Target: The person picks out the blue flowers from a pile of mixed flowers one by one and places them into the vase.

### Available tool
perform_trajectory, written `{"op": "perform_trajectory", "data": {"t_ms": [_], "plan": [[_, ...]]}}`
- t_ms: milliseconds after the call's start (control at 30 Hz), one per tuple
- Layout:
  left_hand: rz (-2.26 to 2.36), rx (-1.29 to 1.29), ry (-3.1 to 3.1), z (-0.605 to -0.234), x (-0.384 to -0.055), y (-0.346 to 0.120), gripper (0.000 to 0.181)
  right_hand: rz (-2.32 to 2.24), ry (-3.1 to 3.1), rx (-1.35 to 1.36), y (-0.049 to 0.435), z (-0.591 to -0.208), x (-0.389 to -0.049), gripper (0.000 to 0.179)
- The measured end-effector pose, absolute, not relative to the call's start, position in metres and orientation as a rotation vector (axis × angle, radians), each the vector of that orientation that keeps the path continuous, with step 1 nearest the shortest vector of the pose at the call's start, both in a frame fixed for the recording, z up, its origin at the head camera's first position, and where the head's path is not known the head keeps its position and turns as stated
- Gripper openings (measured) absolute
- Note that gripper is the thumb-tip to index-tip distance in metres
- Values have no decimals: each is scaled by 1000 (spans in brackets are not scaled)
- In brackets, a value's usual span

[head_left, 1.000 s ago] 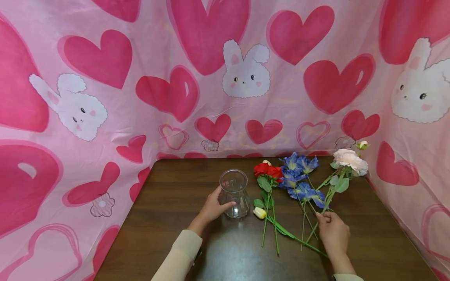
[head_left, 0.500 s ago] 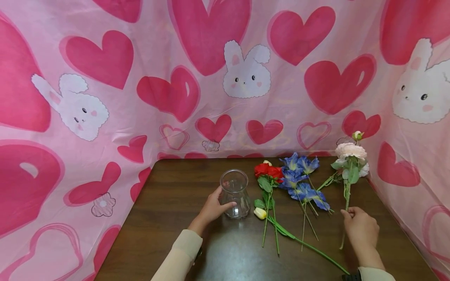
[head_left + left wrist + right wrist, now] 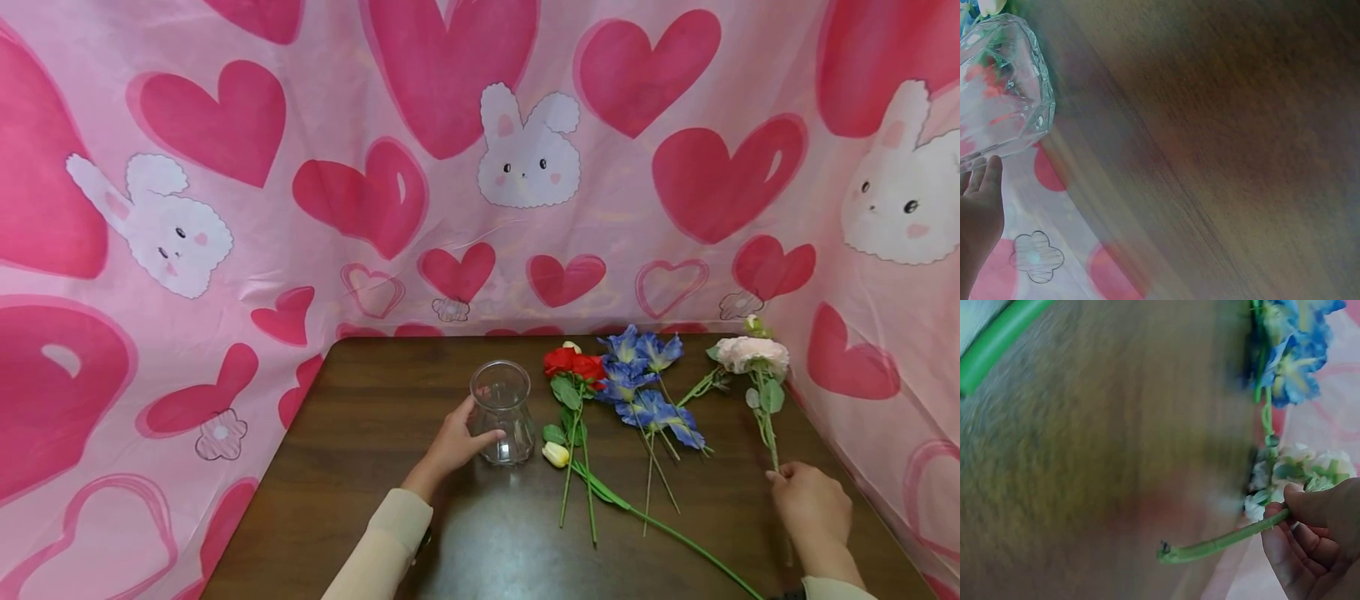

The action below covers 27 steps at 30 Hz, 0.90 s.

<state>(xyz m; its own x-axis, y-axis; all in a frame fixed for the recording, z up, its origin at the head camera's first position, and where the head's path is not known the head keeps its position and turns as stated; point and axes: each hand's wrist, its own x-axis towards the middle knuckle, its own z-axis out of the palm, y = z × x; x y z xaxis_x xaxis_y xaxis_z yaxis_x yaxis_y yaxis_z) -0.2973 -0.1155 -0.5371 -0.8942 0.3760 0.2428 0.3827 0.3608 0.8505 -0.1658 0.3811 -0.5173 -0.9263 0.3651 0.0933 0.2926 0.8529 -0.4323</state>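
Observation:
A clear glass vase stands upright on the brown table. My left hand holds its side, thumb across the front and fingers reaching round the far side. In the left wrist view, fingertips touch the vase wall. At the right, my right hand pinches the stem of a pale pink peony, whose bloom points away from me. The right wrist view shows the stem's cut end sticking out past the thumb and finger.
Red roses, blue irises and a yellow tulip with a long green stem lie between the hands. Another flower stem lies beneath the peony. A pink heart-printed cloth hangs behind the wooden table.
My right hand has drawn the peony rightward away from the irises, raised it, then lowered it further right and nearer to me. The left hand and the vase have stayed in place.

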Motion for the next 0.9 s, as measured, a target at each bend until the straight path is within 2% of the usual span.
{"op": "perform_trajectory", "data": {"t_ms": [467,900], "plan": [[-1619,-737,-2587,-540,-299,-116,78,663,-2926,-574,405,-537,-166,24],[-1628,-706,-2608,-537,-297,-116,78,705,-3048,-643,411,-536,-167,27]]}}
